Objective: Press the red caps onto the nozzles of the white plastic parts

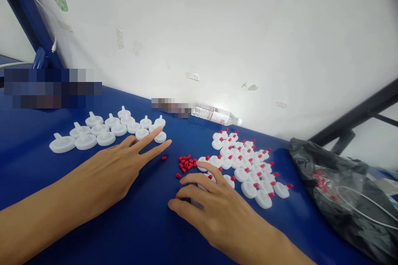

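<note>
My left hand (116, 169) is palm down with two fingers stretched out and apart over the near edge of a group of white round caps with upright nozzles (106, 137). Its thumb is hidden. On the right, my right hand (214, 203) has its fingers spread and bent above the blue table, with nothing visible in them. Its uppermost finger reaches a white cap beside a small pile of red tube-shaped tips (186, 165). A single red tip (163, 158) lies close to my left fingertips. Further right are several white caps fitted with red tips (248, 189).
A clear plastic bottle (214, 114) lies on its side against the white wall (217, 29). At the right edge a black plastic bag (311, 165) holds more red pieces, with a white cable across it. Blue table surface (149, 227) shows between my arms.
</note>
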`<action>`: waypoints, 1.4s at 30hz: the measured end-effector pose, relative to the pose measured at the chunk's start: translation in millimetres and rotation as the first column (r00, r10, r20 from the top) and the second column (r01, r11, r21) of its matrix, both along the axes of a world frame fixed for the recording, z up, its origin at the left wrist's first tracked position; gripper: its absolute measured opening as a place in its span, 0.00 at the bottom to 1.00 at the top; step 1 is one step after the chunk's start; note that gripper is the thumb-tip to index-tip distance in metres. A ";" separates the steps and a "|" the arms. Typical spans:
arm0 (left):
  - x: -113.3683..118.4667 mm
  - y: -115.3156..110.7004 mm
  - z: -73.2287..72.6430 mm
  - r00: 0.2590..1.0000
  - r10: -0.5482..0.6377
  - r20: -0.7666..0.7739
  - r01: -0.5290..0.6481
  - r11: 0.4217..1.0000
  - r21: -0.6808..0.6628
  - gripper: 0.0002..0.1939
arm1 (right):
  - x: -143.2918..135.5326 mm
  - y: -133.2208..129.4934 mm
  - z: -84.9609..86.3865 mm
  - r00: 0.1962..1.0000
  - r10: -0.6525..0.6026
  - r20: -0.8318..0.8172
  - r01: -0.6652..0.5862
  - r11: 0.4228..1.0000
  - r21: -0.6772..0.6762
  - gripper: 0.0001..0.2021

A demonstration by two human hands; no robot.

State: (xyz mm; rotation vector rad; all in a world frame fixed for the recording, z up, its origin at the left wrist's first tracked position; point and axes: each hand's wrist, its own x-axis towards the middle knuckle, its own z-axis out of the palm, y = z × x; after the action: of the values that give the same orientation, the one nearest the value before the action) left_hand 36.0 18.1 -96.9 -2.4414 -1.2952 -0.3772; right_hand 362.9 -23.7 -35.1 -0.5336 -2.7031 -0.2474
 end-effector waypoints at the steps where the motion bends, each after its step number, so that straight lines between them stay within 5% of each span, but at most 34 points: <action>1: -0.8 1.1 -1.7 1.000 -0.007 -0.004 0.007 1.000 0.003 0.59 | -0.1 0.0 -0.4 1.000 0.002 0.000 -0.002 1.000 -0.001 0.13; 8: -1.2 -2.3 -2.8 1.000 -0.014 0.010 0.014 1.000 0.004 0.57 | -1.0 -0.8 3.3 1.000 -0.003 0.026 0.004 1.000 -0.020 0.10; 16: 3.5 -7.5 2.3 0.998 -0.018 0.053 0.019 1.000 -0.014 0.44 | 0.3 -3.1 3.2 0.999 -0.019 0.035 0.021 0.999 -0.049 0.13; 25: 13.5 -6.2 38.3 0.982 0.096 0.162 -0.083 0.993 -0.089 0.26 | -1.0 -4.9 1.9 0.999 -0.031 -0.016 0.031 0.999 -0.026 0.12; 31: -0.2 -7.2 29.6 0.992 0.081 0.096 -0.067 0.988 -0.142 0.18 | -1.9 -5.7 4.4 0.977 -0.052 -0.209 0.051 0.999 -0.010 0.17; 37: -0.5 -3.7 24.4 0.997 0.006 0.072 0.003 0.992 -0.126 0.21 | 0.4 -4.6 3.7 0.957 -0.066 -0.283 0.049 0.997 -0.066 0.18; 42: 9.6 -8.9 35.2 0.988 0.006 0.153 -0.002 1.000 -0.022 0.22 | -1.4 -3.1 5.8 0.947 -0.048 -0.318 0.037 0.998 -0.042 0.15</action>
State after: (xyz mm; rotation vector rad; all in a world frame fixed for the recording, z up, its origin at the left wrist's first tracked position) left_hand 45.6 9.2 -61.7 -2.4687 -1.3725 -0.5623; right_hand 361.5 -26.8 -29.3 -0.5876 -2.3876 -0.1118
